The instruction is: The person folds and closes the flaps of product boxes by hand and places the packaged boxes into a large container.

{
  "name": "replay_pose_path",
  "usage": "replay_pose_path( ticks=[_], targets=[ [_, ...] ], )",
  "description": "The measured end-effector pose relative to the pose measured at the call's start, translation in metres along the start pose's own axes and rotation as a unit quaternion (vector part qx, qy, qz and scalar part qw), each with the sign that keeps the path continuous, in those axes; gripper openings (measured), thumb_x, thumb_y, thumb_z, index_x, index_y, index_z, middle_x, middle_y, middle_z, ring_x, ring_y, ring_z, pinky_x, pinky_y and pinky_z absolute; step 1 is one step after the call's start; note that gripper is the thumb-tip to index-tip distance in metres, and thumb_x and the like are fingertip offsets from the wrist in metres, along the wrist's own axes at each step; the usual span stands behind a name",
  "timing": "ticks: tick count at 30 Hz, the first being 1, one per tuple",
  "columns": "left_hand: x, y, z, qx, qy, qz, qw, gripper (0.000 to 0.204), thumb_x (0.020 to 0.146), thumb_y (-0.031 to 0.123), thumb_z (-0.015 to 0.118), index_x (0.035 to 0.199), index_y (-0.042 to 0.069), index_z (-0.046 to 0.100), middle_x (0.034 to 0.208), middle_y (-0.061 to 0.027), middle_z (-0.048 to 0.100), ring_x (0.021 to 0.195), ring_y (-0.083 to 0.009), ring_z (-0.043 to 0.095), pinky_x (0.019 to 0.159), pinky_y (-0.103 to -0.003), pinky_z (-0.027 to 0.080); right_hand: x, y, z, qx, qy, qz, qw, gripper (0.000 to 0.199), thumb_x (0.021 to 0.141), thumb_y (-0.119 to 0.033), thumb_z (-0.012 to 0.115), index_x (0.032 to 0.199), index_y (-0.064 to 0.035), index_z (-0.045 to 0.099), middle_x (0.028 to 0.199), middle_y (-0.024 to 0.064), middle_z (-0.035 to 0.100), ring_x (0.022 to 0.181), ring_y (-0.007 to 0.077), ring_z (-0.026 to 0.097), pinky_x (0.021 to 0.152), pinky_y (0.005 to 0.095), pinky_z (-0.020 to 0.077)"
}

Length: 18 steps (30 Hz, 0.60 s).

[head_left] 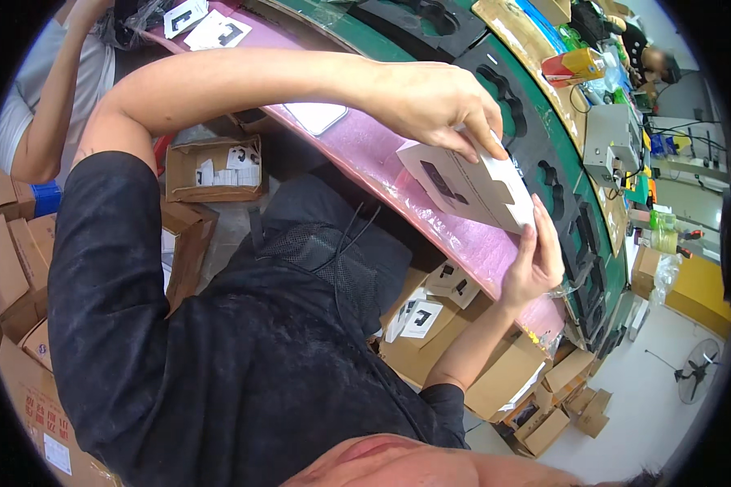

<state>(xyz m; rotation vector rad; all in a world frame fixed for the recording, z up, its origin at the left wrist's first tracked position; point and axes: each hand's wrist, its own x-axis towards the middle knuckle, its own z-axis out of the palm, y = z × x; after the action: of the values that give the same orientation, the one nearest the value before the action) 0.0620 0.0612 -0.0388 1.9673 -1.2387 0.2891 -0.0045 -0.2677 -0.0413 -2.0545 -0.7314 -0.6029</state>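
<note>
A white carton (pixel 455 188) with a dark printed picture on its side is held tilted above the pink table surface (pixel 365 166). My left hand (pixel 439 105) reaches over from the left and pinches the carton's upper end between thumb and fingers. At the opposite end, my right hand (pixel 536 260) grips the lower corner, thumb on one side and fingers on the other. Part of the carton's top edge shows a notch or flap between the hands. What is inside the carton is hidden.
A green conveyor with black moulded trays (pixel 495 89) runs behind the pink surface. A white flat item (pixel 317 116) lies left of the carton. Open cardboard boxes (pixel 215 168) with printed cards stand below. Another person (pixel 45 105) sits at the far left.
</note>
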Motion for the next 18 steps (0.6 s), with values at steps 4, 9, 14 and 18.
replay_pose_path(
  ticks=[4, 9, 14, 18],
  targets=[
    [0.009, -0.001, -0.003, -0.029, -0.026, -0.019, 0.999, 0.035, 0.094, 0.014, 0.081, 0.128, 0.006, 0.080, 0.121, -0.0154, 0.077, 0.109, -0.0352, 0.075, 0.093, -0.043, 0.060, 0.016, -0.011, -0.015, -0.054, -0.079, 0.062, 0.993, 0.023, 0.099, 0.010, 0.069, 0.121, 0.0104, 0.077, 0.123, 0.0229, 0.080, 0.114, 0.0301, 0.078, 0.102, 0.0372, 0.0588],
    [0.012, -0.004, -0.005, -0.053, -0.036, -0.034, 0.997, 0.036, 0.094, 0.013, 0.081, 0.129, 0.006, 0.080, 0.122, -0.0165, 0.077, 0.110, -0.0359, 0.075, 0.095, -0.043, 0.059, 0.016, -0.003, -0.013, -0.113, -0.074, -0.014, 0.991, 0.021, 0.102, 0.008, 0.067, 0.121, 0.0110, 0.077, 0.121, 0.0248, 0.080, 0.114, 0.0311, 0.078, 0.101, 0.0393, 0.0605],
    [0.010, -0.001, -0.007, -0.053, -0.041, -0.038, 0.997, 0.036, 0.094, 0.013, 0.081, 0.130, 0.007, 0.080, 0.123, -0.0169, 0.077, 0.111, -0.0357, 0.074, 0.096, -0.043, 0.059, 0.019, -0.006, -0.011, -0.122, -0.078, -0.044, 0.989, 0.021, 0.097, 0.010, 0.072, 0.118, 0.0097, 0.077, 0.118, 0.0248, 0.080, 0.109, 0.0324, 0.080, 0.096, 0.0390, 0.0621],
    [0.006, 0.001, -0.007, -0.046, -0.041, -0.032, 0.998, 0.038, 0.093, 0.014, 0.082, 0.131, 0.010, 0.080, 0.123, -0.0164, 0.076, 0.112, -0.0346, 0.074, 0.096, -0.042, 0.059, 0.015, -0.009, -0.013, -0.115, -0.083, -0.052, 0.989, 0.024, 0.093, 0.011, 0.077, 0.116, 0.0082, 0.078, 0.118, 0.0242, 0.080, 0.107, 0.0322, 0.081, 0.092, 0.0374, 0.0633]
  ],
)
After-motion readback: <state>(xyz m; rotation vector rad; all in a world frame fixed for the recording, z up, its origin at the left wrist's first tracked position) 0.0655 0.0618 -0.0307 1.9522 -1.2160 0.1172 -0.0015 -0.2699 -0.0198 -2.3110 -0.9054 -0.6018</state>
